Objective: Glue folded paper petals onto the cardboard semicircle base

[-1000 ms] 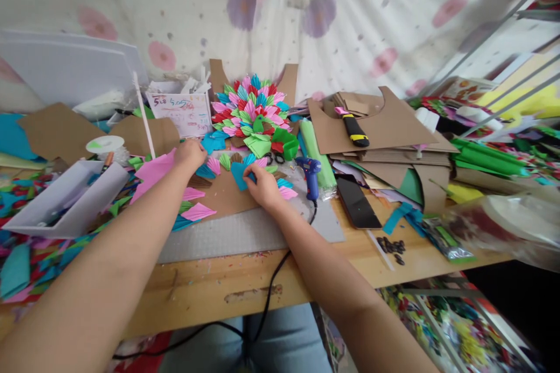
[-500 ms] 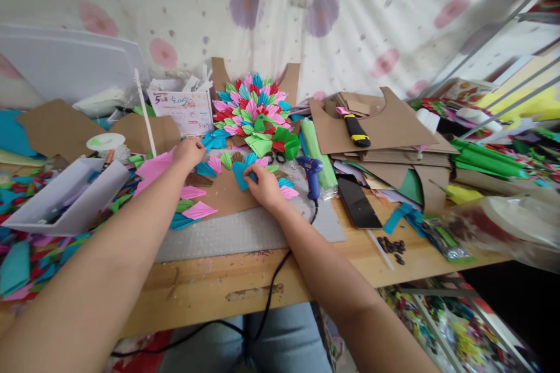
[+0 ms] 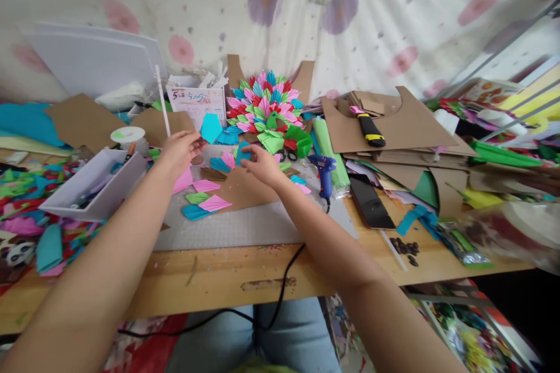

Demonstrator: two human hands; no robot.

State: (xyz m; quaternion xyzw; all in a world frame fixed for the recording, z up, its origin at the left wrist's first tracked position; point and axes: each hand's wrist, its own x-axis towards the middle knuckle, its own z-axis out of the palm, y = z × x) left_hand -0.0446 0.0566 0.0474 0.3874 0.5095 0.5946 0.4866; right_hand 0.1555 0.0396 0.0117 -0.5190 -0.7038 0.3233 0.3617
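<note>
Between the fingertips of my left hand [image 3: 180,153] is a blue paper petal [image 3: 211,127], raised in front of the white box. My right hand [image 3: 263,164] has its fingers bent around a second blue paper piece [image 3: 242,154], partly hidden by the fingers. Below the hands lies a brown cardboard sheet [image 3: 245,189], its edge set with pleated pink, green, blue and brown paper petals. A pink petal [image 3: 215,203] sits at its lower left. Behind stands a round cluster of colourful petals [image 3: 265,102] with a green bird shape in it.
A blue glue gun [image 3: 324,175] stands right of the cardboard, its black cord running over the table edge. Farther right are a phone [image 3: 371,201], cardboard stacked under a black-yellow cutter [image 3: 371,130], and dark beads [image 3: 405,246]. A white tray [image 3: 94,186] and paper scraps lie left.
My left hand has lifted a blue petal off to the left of the cluster. The pink paper under that hand has shifted down. My right hand stays over the cardboard; the view has turned left.
</note>
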